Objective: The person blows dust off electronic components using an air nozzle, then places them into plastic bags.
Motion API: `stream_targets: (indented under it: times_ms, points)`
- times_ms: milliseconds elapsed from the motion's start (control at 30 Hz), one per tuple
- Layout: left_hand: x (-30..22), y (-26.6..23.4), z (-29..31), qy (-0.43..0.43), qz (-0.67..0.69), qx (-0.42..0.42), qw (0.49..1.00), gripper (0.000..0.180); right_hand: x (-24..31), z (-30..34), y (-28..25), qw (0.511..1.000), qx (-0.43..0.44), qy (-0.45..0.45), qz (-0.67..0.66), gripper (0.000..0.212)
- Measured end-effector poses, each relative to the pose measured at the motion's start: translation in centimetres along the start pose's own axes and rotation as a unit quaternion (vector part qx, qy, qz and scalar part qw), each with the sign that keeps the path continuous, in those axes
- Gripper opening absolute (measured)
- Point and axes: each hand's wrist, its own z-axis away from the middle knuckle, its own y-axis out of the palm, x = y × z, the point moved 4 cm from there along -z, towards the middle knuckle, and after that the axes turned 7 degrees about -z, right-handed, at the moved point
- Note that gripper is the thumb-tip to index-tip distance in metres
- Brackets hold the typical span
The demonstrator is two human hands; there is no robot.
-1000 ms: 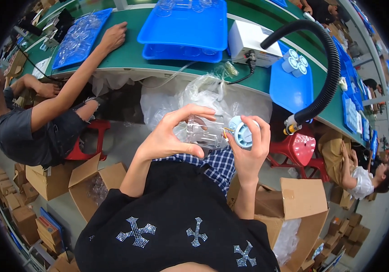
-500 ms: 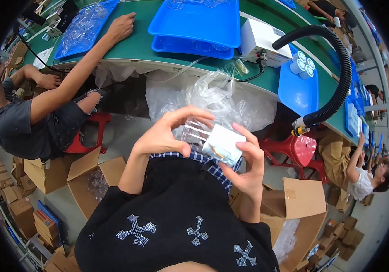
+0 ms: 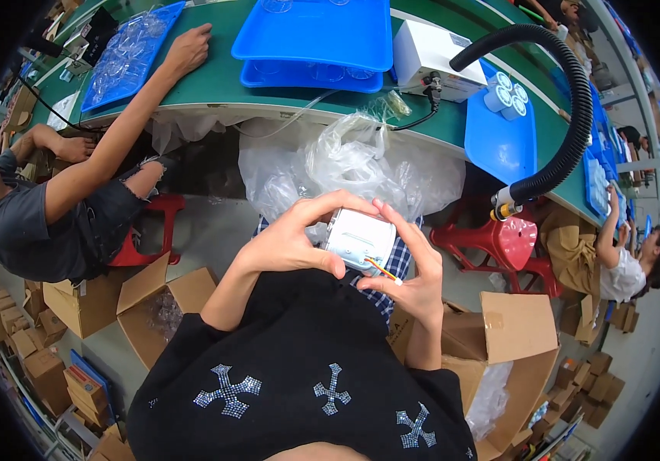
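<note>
Factory assembly workshop, as I read it over the feed. Long green worktop (image 3: 226, 50) runs across the top of my view, carrying blue trays (image 3: 315, 38): one full of clear cups (image 3: 124, 60), one with white cups (image 3: 504, 101). White machine (image 3: 430, 65) there too, ribbed black hose (image 3: 582, 100) arching beside it. I see a seated person in grey (image 3: 46, 230) on the left, another in white (image 3: 628, 273) far right. Red stools (image 3: 491, 242), open cartons (image 3: 520, 326) and box piles (image 3: 47, 373) fill the floor (image 3: 109, 359); clear plastic (image 3: 353, 170) bunches near the worktop edge.
</note>
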Motion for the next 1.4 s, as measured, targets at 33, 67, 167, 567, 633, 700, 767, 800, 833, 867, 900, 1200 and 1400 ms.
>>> stream_targets:
  times_ms: [33, 67, 167, 567, 633, 700, 767, 800, 833, 867, 900, 1200, 1400]
  points:
    - [0.1, 0.1, -0.1, -0.001, 0.001, 0.002, 1.000, 0.074, 0.0, 0.0, -0.1, 1.000, -0.005, 0.012, -0.013, 0.081]
    - [0.1, 0.2, -0.1, 0.019, -0.024, -0.011, 0.999, 0.074, 0.0, 0.0, -0.2, 0.999, -0.010, 0.024, -0.025, 0.077]
    - [0.0, 0.2, -0.2, 0.028, -0.072, -0.047, 0.996, 0.078, -0.8, 0.8, -0.2, 0.994, -0.011, 0.062, -0.087, 0.072]
    - [-2.8, 1.6, -0.6, 0.046, -0.351, -0.164, 0.921, 0.073, -0.5, 2.2, 1.1, 0.975, -0.111, 0.024, -0.193, 0.046]
    - [-2.9, 1.7, -0.5, 0.050, -0.358, -0.159, 0.919, 0.072, -0.8, 2.7, 0.6, 0.968, -0.102, 0.021, -0.227, 0.044]
    - [-3.0, 1.8, -0.5, 0.054, -0.365, -0.154, 0.917, 0.072, -1.0, 2.9, 0.3, 0.956, -0.090, 0.008, -0.280, 0.040]
    - [-3.1, 1.8, -0.6, 0.055, -0.386, -0.134, 0.911, 0.072, -1.2, 3.2, 0.0, 0.952, -0.098, 0.025, -0.289, 0.040]
    - [-3.0, 1.7, -0.6, 0.054, -0.386, -0.134, 0.911, 0.072, -1.3, 3.4, -0.2, 0.948, -0.106, 0.043, -0.298, 0.040]
    - [-3.0, 1.6, -0.6, 0.057, -0.383, -0.131, 0.913, 0.071, -1.3, 3.4, -0.4, 0.947, -0.107, 0.043, -0.299, 0.040]
    - [-3.0, 1.5, -0.6, 0.060, -0.380, -0.128, 0.914, 0.071, -1.2, 3.5, -0.6, 0.944, -0.100, 0.048, -0.312, 0.040]
    - [-2.9, 1.4, -0.6, 0.059, -0.380, -0.128, 0.914, 0.071, -1.2, 3.5, -0.7, 0.940, -0.094, 0.052, -0.325, 0.039]
    - [-3.1, 1.9, -0.7, 0.099, -0.356, -0.151, 0.917, 0.075, -1.7, 2.8, 0.3, 0.921, -0.105, 0.062, -0.370, 0.052]
    - [-3.4, 1.8, -0.7, 0.129, -0.329, -0.162, 0.922, 0.081, -2.8, 3.9, 1.3, 0.895, -0.115, 0.139, -0.407, 0.065]
